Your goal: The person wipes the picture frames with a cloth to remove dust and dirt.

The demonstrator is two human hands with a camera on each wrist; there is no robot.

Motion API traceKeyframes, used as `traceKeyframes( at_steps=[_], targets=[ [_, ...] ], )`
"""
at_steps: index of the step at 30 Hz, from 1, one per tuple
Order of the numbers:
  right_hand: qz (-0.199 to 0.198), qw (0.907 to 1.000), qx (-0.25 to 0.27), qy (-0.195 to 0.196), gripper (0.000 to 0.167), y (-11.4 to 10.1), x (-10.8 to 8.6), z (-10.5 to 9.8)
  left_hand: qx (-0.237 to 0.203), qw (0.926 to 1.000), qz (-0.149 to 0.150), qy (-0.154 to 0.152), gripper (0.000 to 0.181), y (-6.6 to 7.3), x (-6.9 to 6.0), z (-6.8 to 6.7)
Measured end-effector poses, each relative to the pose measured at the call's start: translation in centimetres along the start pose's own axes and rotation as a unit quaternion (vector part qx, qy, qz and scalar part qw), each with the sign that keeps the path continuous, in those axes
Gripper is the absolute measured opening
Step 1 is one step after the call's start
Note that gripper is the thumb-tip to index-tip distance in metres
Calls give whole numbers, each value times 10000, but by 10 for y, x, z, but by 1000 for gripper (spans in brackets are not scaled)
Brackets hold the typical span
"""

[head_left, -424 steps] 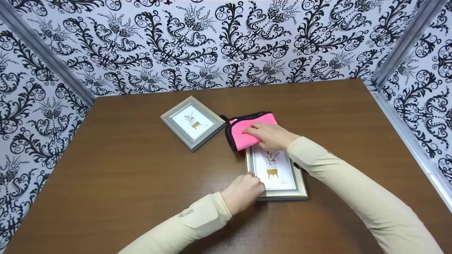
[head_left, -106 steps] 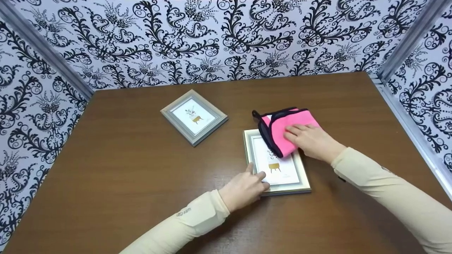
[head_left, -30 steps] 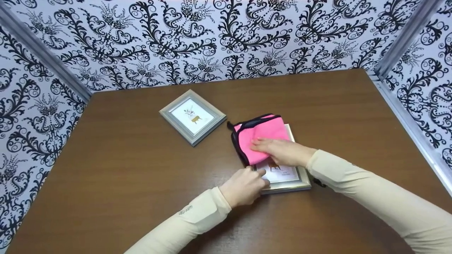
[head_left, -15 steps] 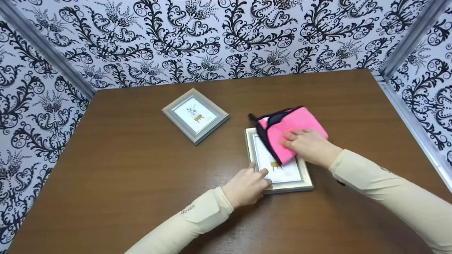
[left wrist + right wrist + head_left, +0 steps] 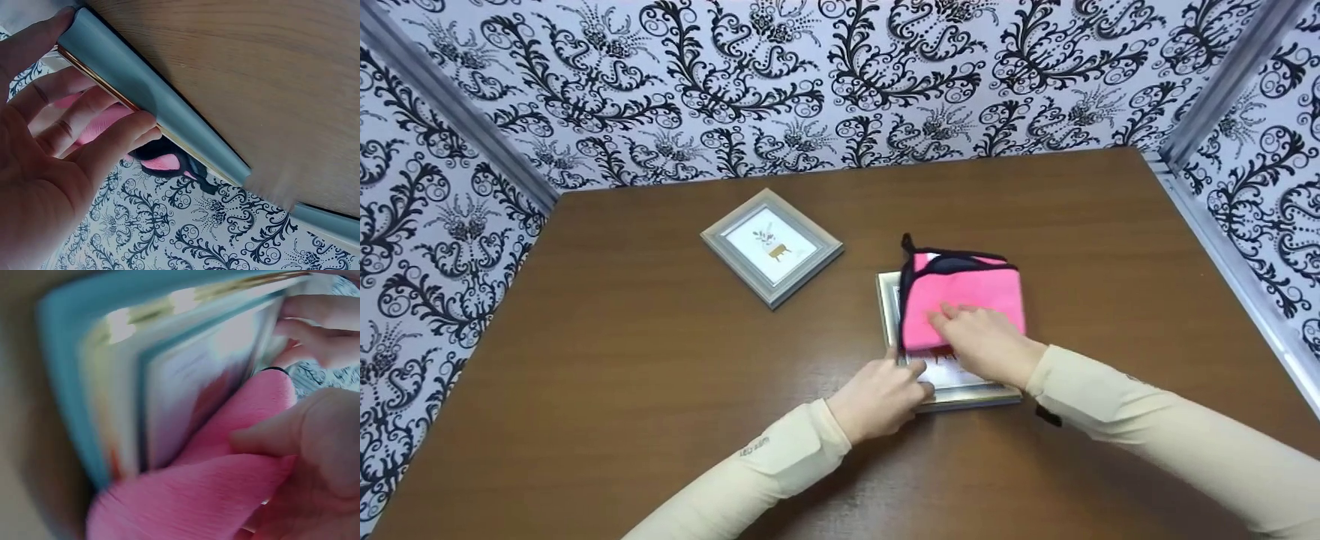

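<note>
A picture frame (image 5: 975, 394) with a pale print lies flat in front of me. My left hand (image 5: 881, 397) holds its near left corner, thumb and fingers at the edge. In the left wrist view, fingers of that hand (image 5: 56, 149) touch the blue-grey side of the frame (image 5: 132, 79). Over the frame's upper part lies a folded pink cloth (image 5: 971, 289) with black trim and a loop, hiding most of the print. My right hand (image 5: 988, 341) presses the cloth on the glass. In the right wrist view, its thumb (image 5: 270, 436) pinches a fold of the cloth (image 5: 191, 495).
A second, smaller-looking picture frame (image 5: 740, 265) lies turned at an angle, back left on the brown wooden table (image 5: 622, 337). Patterned black-and-white walls (image 5: 780, 90) stand behind and at both sides, with metal strips (image 5: 1230, 82) at the corners.
The right hand and cloth have swept left and right over the frame; since half a second ago they moved toward me, and the cloth turned straighter. The left hand stays at the corner.
</note>
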State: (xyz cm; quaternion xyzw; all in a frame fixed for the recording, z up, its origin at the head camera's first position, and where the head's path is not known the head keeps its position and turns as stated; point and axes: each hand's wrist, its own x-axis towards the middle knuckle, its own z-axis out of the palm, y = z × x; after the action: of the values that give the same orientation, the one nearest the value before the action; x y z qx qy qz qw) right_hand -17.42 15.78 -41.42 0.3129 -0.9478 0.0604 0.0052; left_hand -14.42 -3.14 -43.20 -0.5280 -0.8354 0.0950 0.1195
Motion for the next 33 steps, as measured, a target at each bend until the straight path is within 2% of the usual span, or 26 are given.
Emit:
traceKeyframes(
  at_steps=[2, 6, 8, 11, 17, 23, 29, 33],
  targets=[
    [-22, 9985, 545, 60, 40, -4, 4, 1, 141, 9999, 59, 42, 14, 0, -1, 1],
    [-154, 9891, 1460, 87, 41, -12, 9, 3, 313, 9993, 142, 174, 10, 0, -2, 1],
    [-281, 9852, 1694, 0, 42, -15, 10, 3, 307, 9992, 151, 230, 8, 0, -3, 1],
    [-494, 9826, 1781, -181, 44, -17, 11, 2, 215, 9993, 124, 294, 7, -1, -3, 1],
    [-727, 9864, 1412, -429, 46, -11, 7, -2, -4, 9998, 60, 182, 7, -1, -3, 1],
    [-846, 9945, 429, -451, 48, 1, -6, -12, -182, 9998, 17, 66, 8, 0, -2, 2],
    [-350, 9972, -447, -496, 39, 11, -23, -21, -223, 9997, 0, 93, 14, 0, -1, 2],
    [-54, 9980, -450, -435, 39, 11, -29, -23, -226, 9997, -20, 53, 17, -1, -1, 0]
  ],
)
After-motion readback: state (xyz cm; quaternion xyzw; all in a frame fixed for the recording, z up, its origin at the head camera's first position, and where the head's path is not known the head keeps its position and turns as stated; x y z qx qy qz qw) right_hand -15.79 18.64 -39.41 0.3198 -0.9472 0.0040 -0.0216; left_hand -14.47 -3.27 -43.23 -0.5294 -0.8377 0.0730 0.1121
